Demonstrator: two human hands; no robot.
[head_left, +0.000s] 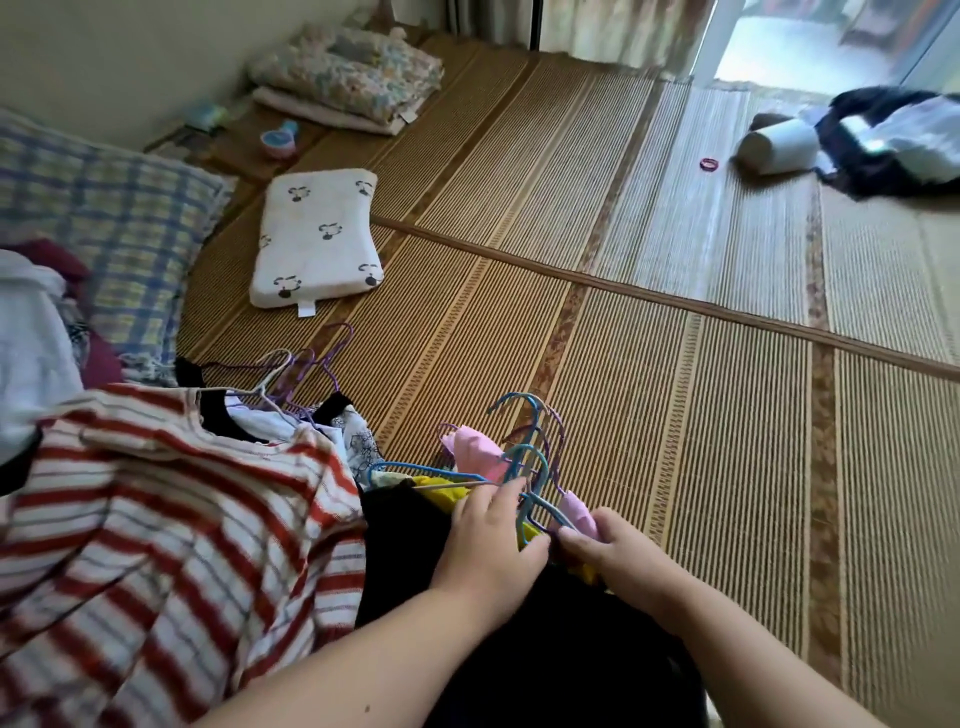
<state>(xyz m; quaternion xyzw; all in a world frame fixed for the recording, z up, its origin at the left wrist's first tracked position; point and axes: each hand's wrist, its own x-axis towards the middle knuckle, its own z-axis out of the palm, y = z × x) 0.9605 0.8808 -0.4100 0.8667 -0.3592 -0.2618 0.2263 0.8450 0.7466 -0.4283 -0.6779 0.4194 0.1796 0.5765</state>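
A bunch of blue and purple wire hangers (527, 457) lies on a woven mat with clothes still on them: a pink garment (475, 449), a yellow one (441, 488) and a black one (405, 530). My left hand (493, 540) grips the blue hangers near their necks. Close beside it, my right hand (618, 545) pinches the pink fabric at the hangers. A red-and-white striped shirt (156, 545) lies to the left, over more hangers (296, 374).
A white patterned pillow (317, 239) lies on the mat (675, 415) ahead. A checked pillow (119, 218) and folded floral bedding (348, 78) sit at the left and back. A white roll (779, 145), dark clothing (883, 145) and a pink hair tie (709, 164) lie far right.
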